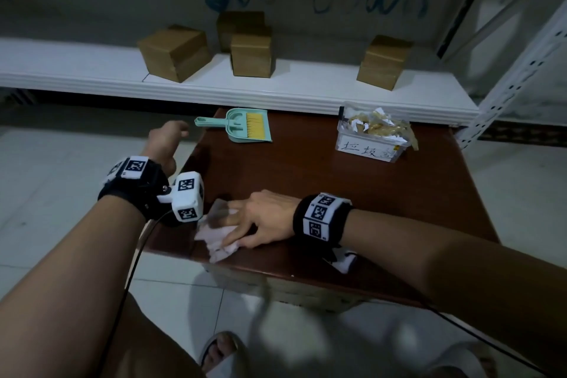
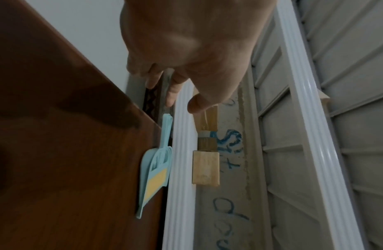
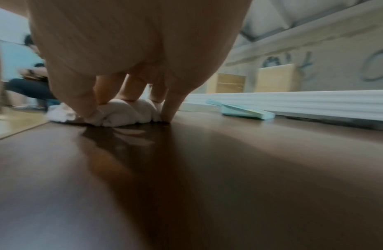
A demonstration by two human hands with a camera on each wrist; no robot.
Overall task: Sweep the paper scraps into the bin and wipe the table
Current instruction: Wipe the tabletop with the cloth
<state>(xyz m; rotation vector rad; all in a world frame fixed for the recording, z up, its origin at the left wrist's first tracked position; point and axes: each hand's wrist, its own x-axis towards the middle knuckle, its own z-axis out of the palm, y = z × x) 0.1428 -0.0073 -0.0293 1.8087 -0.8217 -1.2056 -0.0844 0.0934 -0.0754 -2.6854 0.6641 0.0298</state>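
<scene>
The right hand (image 1: 264,218) is pressing a crumpled white cloth (image 1: 216,236) onto the brown table (image 1: 352,193) at its near-left edge, lower centre of frame, fingers spread and bunching it. Bare tabletop is lying beyond. The left hand (image 1: 167,139) is hanging loosely curled off the left edge. Farther, the dustpan (image 1: 245,126) is pointing its handle left; the bin (image 1: 372,132) is holding scraps upper right.

Brown table (image 1: 322,181) bears dustpan (image 1: 245,127); bin (image 1: 372,135); cloth (image 1: 217,235).
</scene>
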